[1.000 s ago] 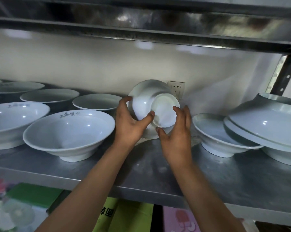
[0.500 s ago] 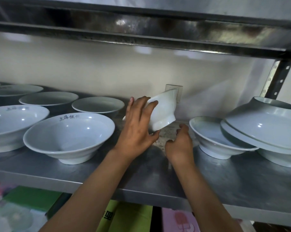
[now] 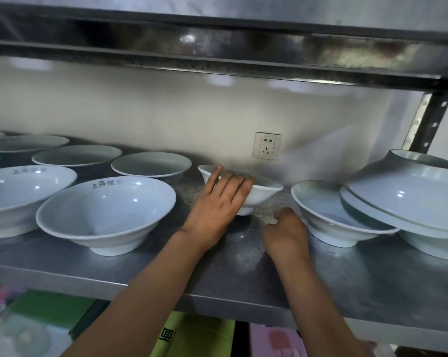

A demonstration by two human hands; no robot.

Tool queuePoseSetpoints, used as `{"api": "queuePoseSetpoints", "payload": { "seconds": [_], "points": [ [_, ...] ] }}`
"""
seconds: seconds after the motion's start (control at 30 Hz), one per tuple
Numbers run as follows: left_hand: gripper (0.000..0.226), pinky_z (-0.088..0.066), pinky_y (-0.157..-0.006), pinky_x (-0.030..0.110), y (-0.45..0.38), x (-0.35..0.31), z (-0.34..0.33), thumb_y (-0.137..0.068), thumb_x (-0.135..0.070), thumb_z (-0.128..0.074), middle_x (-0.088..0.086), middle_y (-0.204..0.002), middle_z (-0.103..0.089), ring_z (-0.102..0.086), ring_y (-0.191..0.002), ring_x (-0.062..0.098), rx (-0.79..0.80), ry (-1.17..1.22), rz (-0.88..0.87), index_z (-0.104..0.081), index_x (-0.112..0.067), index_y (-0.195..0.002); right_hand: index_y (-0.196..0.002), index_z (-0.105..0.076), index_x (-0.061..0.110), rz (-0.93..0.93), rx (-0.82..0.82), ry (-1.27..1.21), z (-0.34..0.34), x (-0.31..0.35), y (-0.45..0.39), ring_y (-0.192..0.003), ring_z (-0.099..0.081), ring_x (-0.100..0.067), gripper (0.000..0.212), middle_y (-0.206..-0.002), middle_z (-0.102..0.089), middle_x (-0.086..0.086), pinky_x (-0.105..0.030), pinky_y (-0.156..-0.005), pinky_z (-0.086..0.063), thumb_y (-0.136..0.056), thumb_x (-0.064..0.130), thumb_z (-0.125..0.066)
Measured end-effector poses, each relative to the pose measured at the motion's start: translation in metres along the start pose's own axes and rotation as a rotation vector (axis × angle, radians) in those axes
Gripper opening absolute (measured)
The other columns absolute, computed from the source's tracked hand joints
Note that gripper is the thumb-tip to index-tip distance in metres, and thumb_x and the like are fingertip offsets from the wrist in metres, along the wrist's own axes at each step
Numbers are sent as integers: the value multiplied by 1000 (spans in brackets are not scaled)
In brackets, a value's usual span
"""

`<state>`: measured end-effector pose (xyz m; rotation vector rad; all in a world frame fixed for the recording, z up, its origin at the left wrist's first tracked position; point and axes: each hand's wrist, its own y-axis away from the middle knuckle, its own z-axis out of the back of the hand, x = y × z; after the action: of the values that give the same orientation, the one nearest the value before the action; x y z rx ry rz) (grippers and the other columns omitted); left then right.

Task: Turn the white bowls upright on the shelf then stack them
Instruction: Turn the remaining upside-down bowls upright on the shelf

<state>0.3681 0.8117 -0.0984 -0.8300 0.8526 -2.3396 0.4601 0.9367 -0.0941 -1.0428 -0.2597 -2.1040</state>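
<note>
1. The metal shelf (image 3: pixel 372 287) carries all the white bowls, and most of them stand upright in rows on its left part.
2. At the far right, a large overturned bowl (image 3: pixel 408 191) leans tilted on the upright bowl (image 3: pixel 328 215) beside it; I judge it is not yet turned.
3. The small bowl (image 3: pixel 265 193) stands upright in the middle of the shelf, near the back wall, below the wall socket (image 3: pixel 267 149).
4. The left hand (image 3: pixel 217 202) lies against the near wall of the small bowl with fingers nearly straight, touching and not clasping.
5. The right hand (image 3: pixel 286 234) rests on the shelf, between the small bowl and the upright bowl, fingers loosely curled and holding nothing.
6. The bowls look hard, glossy and probably breakable, so slippery. It seems better to take each 1 at the rim with thumb inside, or at the foot ring, using 2 hands for the large ones.
</note>
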Motion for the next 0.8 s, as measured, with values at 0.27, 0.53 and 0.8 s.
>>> {"api": "queuePoseSetpoints", "payload": {
  "seconds": [0.27,0.53,0.8],
  "points": [
    [63,-48,-81,43,4,0,-12,-72,-5,-41,9,-104,-58,-57,-91,29,76,-30,-2,-36,-11,-135,-125,-51,8,-8,18,3,1,2,-1,-123,-51,-30,39,-132,-55,-13,-29,-94,-42,-86,10,-50],
    [68,-50,-86,48,-1,3,-19,-72,-4,-50,12,-101,-61,-60,-89,33,158,-52,83,-46,-8,-139,-126,-50,8,17,41,22,-2,-1,-3,-123,-51,-30,40,-132,-53,-13,-30,-93,-42,-86,12,-51],
    [66,-39,-104,54,-2,6,-25,-78,-12,-29,19,-112,-59,-56,-102,39,231,-67,238,-41,-3,-142,-126,-49,8,27,50,28,-5,-1,-4,-125,-49,-31,40,-134,-53,-12,-33,-98,-43,-86,14,-50]
  ]
}}
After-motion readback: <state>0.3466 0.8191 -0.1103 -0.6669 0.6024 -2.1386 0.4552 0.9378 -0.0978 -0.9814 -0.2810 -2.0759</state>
